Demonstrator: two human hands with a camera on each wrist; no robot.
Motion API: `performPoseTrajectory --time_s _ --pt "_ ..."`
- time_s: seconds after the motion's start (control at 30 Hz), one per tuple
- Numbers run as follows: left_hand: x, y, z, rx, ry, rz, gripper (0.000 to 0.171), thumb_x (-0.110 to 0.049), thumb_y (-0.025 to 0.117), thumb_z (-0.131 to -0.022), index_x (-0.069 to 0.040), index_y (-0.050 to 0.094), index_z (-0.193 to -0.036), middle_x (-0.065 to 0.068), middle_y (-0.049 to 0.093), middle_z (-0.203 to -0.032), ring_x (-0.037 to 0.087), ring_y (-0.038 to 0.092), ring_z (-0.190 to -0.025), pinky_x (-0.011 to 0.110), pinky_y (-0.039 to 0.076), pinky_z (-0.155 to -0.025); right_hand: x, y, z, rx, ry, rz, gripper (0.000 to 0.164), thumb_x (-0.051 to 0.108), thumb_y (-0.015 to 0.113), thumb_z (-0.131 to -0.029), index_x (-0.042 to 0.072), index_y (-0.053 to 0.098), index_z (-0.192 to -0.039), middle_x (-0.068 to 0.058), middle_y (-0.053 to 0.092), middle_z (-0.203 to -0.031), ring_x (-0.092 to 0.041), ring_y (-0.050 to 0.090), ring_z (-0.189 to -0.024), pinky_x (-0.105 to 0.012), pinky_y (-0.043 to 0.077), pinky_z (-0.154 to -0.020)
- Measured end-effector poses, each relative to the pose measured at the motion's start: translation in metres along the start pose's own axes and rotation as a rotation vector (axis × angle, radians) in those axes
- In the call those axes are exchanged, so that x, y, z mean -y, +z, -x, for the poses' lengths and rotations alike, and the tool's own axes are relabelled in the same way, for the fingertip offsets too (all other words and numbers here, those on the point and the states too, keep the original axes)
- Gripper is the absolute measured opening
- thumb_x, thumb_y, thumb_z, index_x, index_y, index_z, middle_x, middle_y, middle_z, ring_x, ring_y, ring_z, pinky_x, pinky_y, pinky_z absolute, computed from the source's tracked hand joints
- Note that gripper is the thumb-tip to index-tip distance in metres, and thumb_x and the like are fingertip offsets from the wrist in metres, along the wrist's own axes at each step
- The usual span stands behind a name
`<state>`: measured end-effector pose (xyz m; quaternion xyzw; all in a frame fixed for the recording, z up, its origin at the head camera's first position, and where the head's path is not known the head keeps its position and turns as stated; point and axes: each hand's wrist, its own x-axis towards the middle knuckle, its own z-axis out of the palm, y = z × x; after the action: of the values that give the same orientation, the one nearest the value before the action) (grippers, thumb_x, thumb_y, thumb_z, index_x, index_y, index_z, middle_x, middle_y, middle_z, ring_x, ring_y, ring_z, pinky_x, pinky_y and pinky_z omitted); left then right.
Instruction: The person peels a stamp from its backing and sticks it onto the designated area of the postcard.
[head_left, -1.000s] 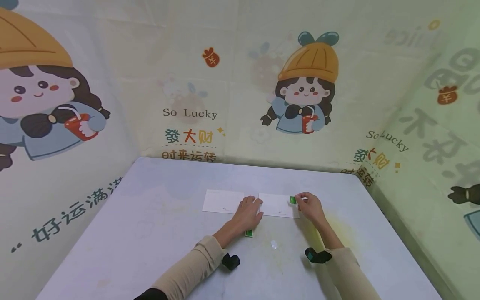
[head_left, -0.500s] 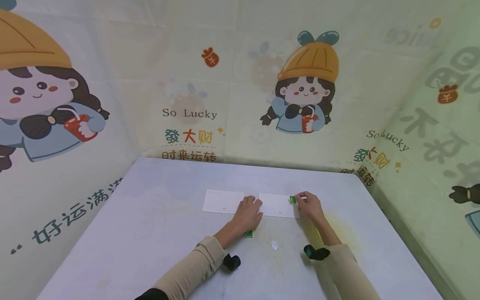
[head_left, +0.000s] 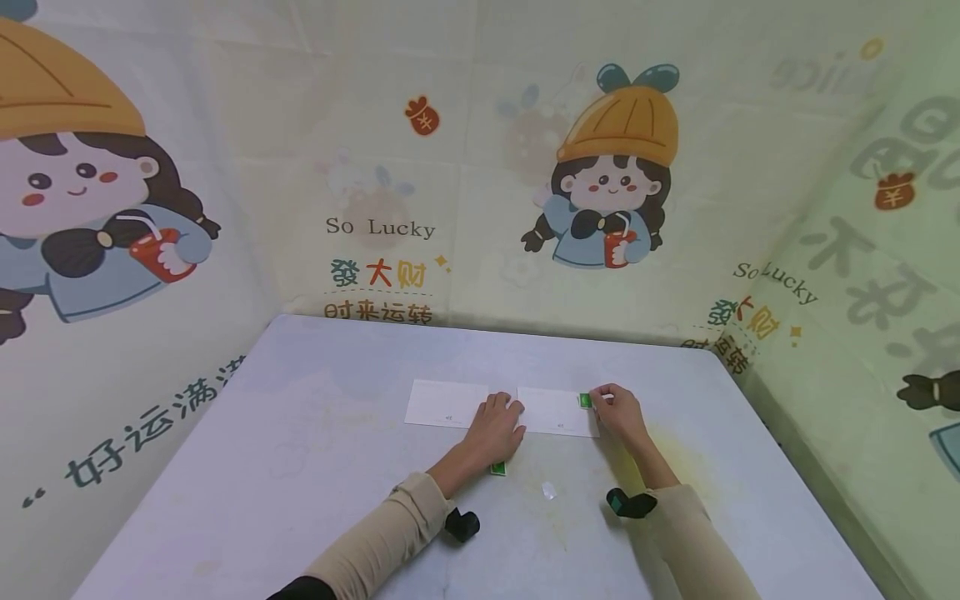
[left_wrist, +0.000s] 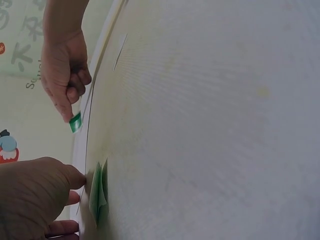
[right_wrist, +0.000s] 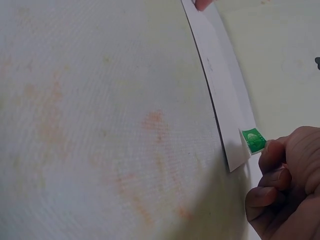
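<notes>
Two white envelopes lie side by side on the table. My left hand point(head_left: 496, 427) rests with relaxed fingers on the left end of the right envelope point(head_left: 551, 410), and overlaps the right end of the left envelope point(head_left: 444, 403). My right hand point(head_left: 619, 412) pinches a small green postage stamp point(right_wrist: 254, 141) by its edge between thumb and forefinger. In the head view that stamp overlaps the right envelope's upper right corner; the other fingers are curled. Under my left wrist lies more green stamp paper point(head_left: 498, 469), which in the left wrist view stands bent up from the table.
A small pale scrap point(head_left: 549, 490) lies on the white table point(head_left: 300, 467) between my forearms. Black wrist cameras sit by the left cuff point(head_left: 462, 524) and the right cuff point(head_left: 632, 503). Printed cloth point(head_left: 480, 167) hangs behind the table and along both sides.
My right wrist has shifted very slightly left, with the stamp still pinched over the envelope's corner. The left hand and both envelopes have stayed in place.
</notes>
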<state>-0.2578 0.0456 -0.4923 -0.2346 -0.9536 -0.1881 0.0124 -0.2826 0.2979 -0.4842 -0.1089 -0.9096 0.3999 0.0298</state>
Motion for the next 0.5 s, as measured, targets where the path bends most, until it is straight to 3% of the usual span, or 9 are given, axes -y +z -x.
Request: performPoseTrajectory --time_s 0.5 --pt "-0.0014 -0.0002 0.0002 0.015 -0.014 -0.006 0.041 -0.029 0.061 -0.103 -0.008 0.06 -0.138 0.017 0.05 -0.146 0.031 0.045 -0.138 0.045 0.04 -0.113 -0.0049 0.0056 -0.0052 -0.054 -0.045 0.077 0.027 0.019 0.058 -0.102 -0.006 0.065 -0.111 -0.018 0.066 -0.093 -0.022 0.058 -0.075 -0.027 0.044 -0.059"
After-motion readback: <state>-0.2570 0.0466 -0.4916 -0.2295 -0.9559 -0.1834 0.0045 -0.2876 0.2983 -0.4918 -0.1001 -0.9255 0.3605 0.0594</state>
